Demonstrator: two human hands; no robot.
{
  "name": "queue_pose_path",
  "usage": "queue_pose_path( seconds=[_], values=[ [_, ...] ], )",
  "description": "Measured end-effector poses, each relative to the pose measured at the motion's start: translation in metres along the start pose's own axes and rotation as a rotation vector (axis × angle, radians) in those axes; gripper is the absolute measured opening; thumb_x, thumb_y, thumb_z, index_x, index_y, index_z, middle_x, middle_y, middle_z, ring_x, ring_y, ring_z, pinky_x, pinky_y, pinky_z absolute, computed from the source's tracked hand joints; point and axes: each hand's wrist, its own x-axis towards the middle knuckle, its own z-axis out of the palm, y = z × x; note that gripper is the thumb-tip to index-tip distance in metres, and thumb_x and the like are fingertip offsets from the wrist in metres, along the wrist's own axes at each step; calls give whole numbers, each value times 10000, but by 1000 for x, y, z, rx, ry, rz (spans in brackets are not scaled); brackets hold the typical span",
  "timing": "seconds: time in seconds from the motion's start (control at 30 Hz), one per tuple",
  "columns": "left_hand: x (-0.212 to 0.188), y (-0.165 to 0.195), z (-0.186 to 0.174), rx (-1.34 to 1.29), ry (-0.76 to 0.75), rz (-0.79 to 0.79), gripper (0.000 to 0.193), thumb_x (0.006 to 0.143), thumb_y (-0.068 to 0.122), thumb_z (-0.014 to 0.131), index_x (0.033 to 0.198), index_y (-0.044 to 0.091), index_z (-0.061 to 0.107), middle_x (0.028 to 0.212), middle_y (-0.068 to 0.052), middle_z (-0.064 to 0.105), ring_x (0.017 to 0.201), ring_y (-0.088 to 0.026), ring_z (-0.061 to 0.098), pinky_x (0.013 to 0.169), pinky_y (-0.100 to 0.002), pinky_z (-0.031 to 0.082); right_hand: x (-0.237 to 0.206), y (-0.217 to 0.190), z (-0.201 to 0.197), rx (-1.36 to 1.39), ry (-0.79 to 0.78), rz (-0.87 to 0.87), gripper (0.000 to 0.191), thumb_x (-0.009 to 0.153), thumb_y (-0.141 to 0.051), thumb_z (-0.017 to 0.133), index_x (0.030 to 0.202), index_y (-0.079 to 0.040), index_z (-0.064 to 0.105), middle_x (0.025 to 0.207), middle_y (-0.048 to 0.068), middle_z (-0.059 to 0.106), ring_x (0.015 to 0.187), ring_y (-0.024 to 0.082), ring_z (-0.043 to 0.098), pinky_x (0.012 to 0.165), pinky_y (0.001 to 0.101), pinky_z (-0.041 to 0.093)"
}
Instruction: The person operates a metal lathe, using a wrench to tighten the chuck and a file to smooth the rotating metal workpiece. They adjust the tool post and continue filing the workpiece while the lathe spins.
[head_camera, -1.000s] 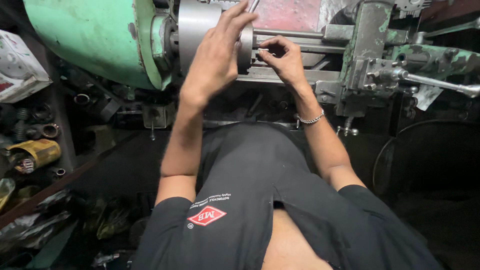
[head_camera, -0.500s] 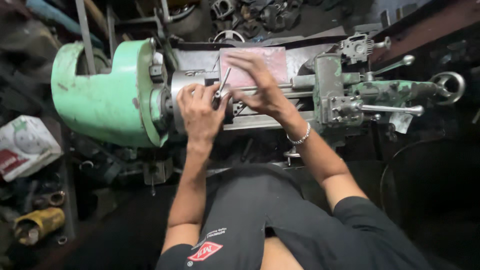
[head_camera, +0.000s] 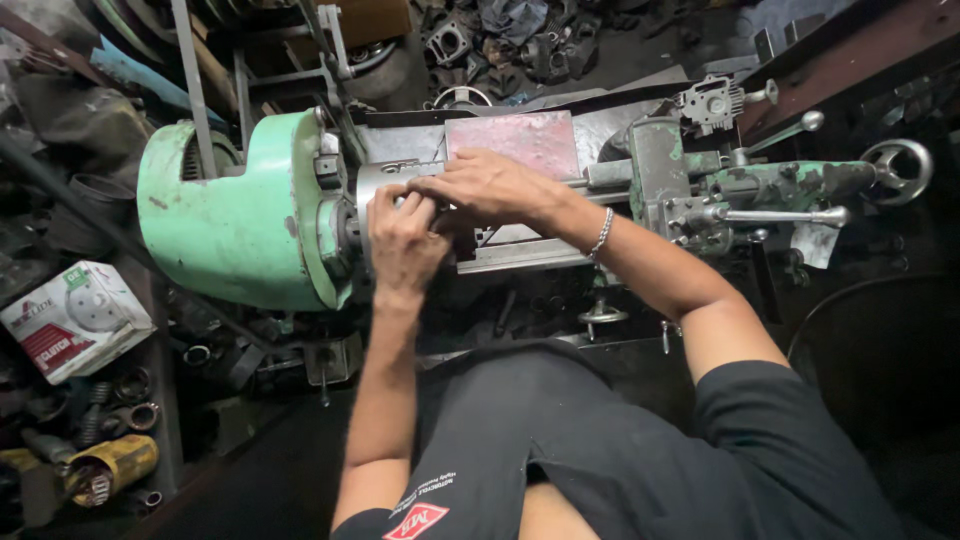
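Fingers of the left hand (head_camera: 405, 245) are curled shut around the rim of the steel chuck (head_camera: 385, 185) on a green lathe (head_camera: 235, 225). The right hand (head_camera: 485, 185) comes in from the tailstock side, its fingers closed on something small right at the chuck face. Can't tell what it is, the knuckles hide it. So the chuck sits at the headstock end of the lathe bed, both hands bunched on it and touching each other.

What worries me: both hands are right on the jaws. If that spindle got bumped into motion, the silver bracelet (head_camera: 600, 235) on the right wrist hangs just beside the chuck and could snag. A slip of the left hand's grip would also let the chuck rotate and pinch fingers against the bed. Tailstock handwheel (head_camera: 897, 170) is well apart at the far right end, and a cardboard parts box (head_camera: 75, 320) sits on the shelf to the left.
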Motion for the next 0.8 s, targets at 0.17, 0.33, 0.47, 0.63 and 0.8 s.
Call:
queue_pose_path(
  seconds=[0.17,0.33,0.47,0.63,0.8],
  values=[
    [13,-22,-10,-101,-117,170,276,694,179,828,900,41,707,966,-78,712,1045,-307,605,917,-442,500,-5,-22,17,-93,154,182,698,859,-346,782,1406,-2,515,902,113,695,848,302,653,800,412,470],
    [13,-25,-11,-120,-160,199,302,691,178,841,904,24,692,956,-99,698,1016,-319,607,906,-448,502,-8,-32,19,-97,229,220,610,850,-232,762,1365,-3,527,929,103,693,861,288,638,837,409,470],
    [-7,-22,-10,-69,-124,186,322,668,113,795,950,8,680,1014,-115,693,1041,-333,607,943,-448,505,-11,-47,18,-108,213,226,558,872,-167,726,1375,-7,545,946,90,675,893,276,636,837,404,456],
    [-53,-13,-15,-102,-12,199,410,668,131,789,1040,1,679,1090,-116,681,1145,-333,591,1050,-503,457,-21,-90,17,-200,232,235,560,818,-160,675,1347,-1,581,976,88,620,939,254,605,879,395,450],
    [-118,10,-19,-163,203,-22,284,874,87,761,1142,124,676,1102,-58,683,1115,-272,621,1080,-485,460,-29,-115,16,-202,137,240,422,886,-197,656,1277,-40,628,917,67,569,880,232,560,853,366,434]
  ],
)
